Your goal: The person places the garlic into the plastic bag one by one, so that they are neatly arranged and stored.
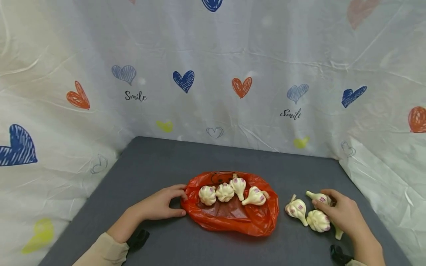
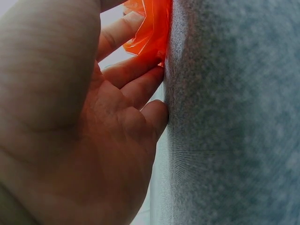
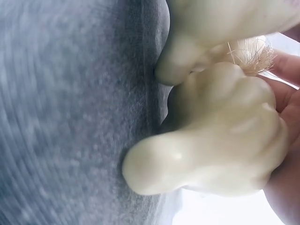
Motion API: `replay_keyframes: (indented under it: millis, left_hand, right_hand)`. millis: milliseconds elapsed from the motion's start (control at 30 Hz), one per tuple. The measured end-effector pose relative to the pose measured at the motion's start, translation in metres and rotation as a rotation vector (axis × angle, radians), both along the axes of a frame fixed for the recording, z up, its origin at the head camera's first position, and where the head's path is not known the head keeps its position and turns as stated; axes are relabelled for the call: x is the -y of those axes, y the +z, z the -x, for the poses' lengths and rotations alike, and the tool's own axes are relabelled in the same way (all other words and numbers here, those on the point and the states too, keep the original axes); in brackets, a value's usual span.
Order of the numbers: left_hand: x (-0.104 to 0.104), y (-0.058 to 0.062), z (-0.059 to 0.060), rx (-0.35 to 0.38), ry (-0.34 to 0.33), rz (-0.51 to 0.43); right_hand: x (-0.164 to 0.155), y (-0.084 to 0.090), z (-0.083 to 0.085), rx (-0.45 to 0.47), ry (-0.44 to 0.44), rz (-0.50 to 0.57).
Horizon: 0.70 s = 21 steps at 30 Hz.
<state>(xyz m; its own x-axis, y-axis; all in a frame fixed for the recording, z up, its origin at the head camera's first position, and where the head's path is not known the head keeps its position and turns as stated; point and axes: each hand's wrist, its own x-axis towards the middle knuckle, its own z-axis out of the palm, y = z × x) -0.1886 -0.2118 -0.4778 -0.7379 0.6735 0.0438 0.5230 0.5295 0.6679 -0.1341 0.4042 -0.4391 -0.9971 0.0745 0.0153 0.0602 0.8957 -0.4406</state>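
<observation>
A red plastic bag lies flat mid-table with several white garlic bulbs on it. My left hand holds the bag's left edge between thumb and fingers; in the left wrist view the fingers curl against the orange plastic. My right hand is curled over a garlic bulb to the right of the bag. In the right wrist view that bulb fills the palm. Two loose bulbs lie just left of this hand, and a stem pokes out beneath it.
A grey felt mat covers the table. White sheeting printed with hearts walls it in at the back and both sides. Bare mat stretches behind the bag and along the front edge.
</observation>
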Motion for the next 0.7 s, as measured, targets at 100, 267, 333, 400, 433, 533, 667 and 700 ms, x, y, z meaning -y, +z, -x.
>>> replay_keyframes:
  millis: [100, 267, 333, 400, 433, 533, 667, 700]
  left_hand:
    - [0.0, -0.001, -0.001, 0.009, 0.002, -0.003]
    - [0.0, 0.0, -0.001, 0.009, -0.001, -0.01]
    - [0.0, 0.0, 0.0, 0.01, -0.001, -0.008]
    - [0.0, 0.0, 0.0, 0.011, -0.001, -0.006]
    - [0.0, 0.0, 0.0, 0.013, -0.002, -0.005]
    - [0.001, -0.001, 0.0, 0.014, -0.002, -0.005]
    - [0.0, 0.0, 0.0, 0.016, -0.001, -0.002]
    - [0.0, 0.0, 0.0, 0.014, 0.0, -0.001]
  right_hand:
    - [0.002, 0.002, 0.0, 0.001, 0.006, -0.009]
    - [0.006, 0.005, 0.0, -0.021, 0.013, -0.019]
    - [0.007, 0.005, 0.0, -0.037, 0.017, -0.019]
    - [0.008, 0.004, 0.001, -0.049, 0.024, -0.017]
    - [0.009, 0.004, 0.001, -0.054, 0.028, -0.017]
    - [0.011, 0.004, 0.002, -0.066, 0.037, -0.013]
    - [0.014, 0.005, 0.003, -0.083, 0.045, -0.011]
    - [0.015, 0.006, 0.002, -0.085, 0.045, -0.011]
